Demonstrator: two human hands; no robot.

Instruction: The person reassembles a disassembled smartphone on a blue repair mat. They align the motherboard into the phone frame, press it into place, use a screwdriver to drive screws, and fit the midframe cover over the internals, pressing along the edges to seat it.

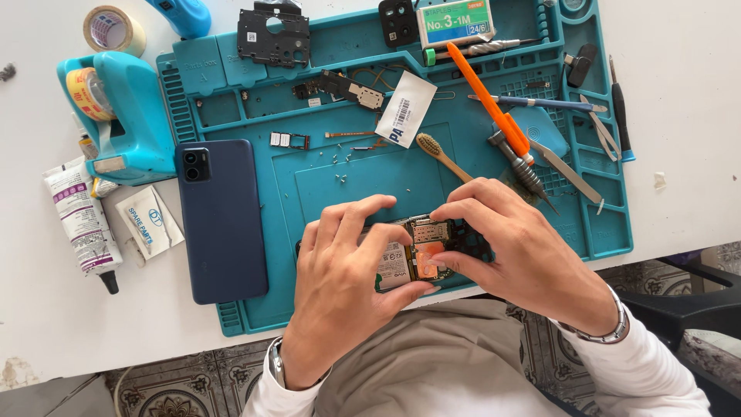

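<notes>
An opened phone point(417, 255) with its battery and circuit board exposed lies at the near edge of the teal repair mat point(324, 177). My left hand point(340, 286) grips its left side, thumb underneath and fingers curled over the top. My right hand point(513, 255) pinches the board area at the phone's upper right with fingertips. Most of the phone is hidden under both hands.
A dark blue phone back cover point(222, 220) lies on the mat's left. A toothbrush point(441, 154), orange pry tool point(488, 100), screwdriver point(521, 166), tweezers point(571, 174), loose screws and a black frame point(274, 35) sit further back. A tape dispenser point(123, 116) and glue tube point(85, 224) stand left.
</notes>
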